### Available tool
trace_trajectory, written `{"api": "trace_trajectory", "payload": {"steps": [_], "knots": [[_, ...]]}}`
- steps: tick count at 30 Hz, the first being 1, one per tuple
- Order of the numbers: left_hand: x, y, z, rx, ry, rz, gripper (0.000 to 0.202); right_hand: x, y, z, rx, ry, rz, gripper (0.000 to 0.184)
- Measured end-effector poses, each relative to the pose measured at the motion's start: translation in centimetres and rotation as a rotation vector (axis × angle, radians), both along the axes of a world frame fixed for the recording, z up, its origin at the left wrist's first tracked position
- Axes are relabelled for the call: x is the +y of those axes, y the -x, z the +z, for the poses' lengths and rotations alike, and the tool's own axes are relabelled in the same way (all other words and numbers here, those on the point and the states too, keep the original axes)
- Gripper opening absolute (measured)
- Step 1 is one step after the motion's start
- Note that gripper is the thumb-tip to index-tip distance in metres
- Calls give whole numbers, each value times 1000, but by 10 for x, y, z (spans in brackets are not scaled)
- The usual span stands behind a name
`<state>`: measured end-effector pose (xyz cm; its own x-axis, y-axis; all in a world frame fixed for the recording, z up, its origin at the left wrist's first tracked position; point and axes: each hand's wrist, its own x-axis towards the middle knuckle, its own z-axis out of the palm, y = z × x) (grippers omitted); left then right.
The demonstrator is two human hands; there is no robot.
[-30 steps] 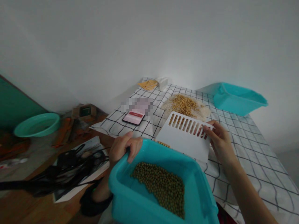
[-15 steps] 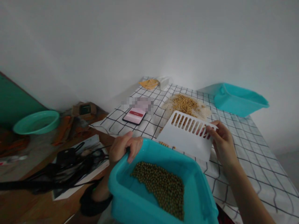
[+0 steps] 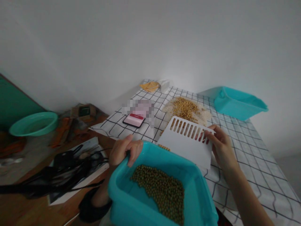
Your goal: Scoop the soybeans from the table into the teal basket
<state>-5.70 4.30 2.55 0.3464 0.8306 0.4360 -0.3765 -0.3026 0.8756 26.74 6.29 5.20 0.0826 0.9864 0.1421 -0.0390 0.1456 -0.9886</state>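
Note:
My left hand (image 3: 127,151) grips the far left corner of a turquoise plastic basin (image 3: 199,194), its fingers curled over the rim. Small greenish-brown beans (image 3: 162,188) lie in a heap on the basin's floor. At the right, my right hand (image 3: 219,144) pinches the slotted end of a white plastic panel (image 3: 185,149), which is tilted just behind the basin. Beyond the panel, yellow beans (image 3: 184,108) are heaped on a pale, grainy layer on the tablecloth. A few yellow beans also show between the panel and the basin rim.
A second turquoise basin (image 3: 240,105) stands at the back right of the checked tablecloth (image 3: 254,147). On the left are a phone (image 3: 134,120) and a yellow cloth (image 3: 150,86). Black cables and gear (image 3: 70,166) lie beside the table, with a green tub (image 3: 34,124) farther off.
The white panel in my right hand has shifted slightly toward me and left, nearer the basin rim. My left hand keeps its hold on the basin. The view has moved slightly.

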Motion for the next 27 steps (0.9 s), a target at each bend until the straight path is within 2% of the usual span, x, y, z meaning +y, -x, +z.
{"api": "trace_trajectory", "payload": {"steps": [5,9,18,27], "knots": [[-3,-5,3,-17,-12,18,71,0,1,0,22,3,-3,25],[-5,-10,6,-78,-18,87,71,-1,1,-1,39,-12,-26,24],[-1,-8,11,-3,-37,66,74,-1,1,-1,-13,1,5,28],[-2,-10,11,-9,-39,80,74,-9,6,7,80,-30,-49,28]]}}
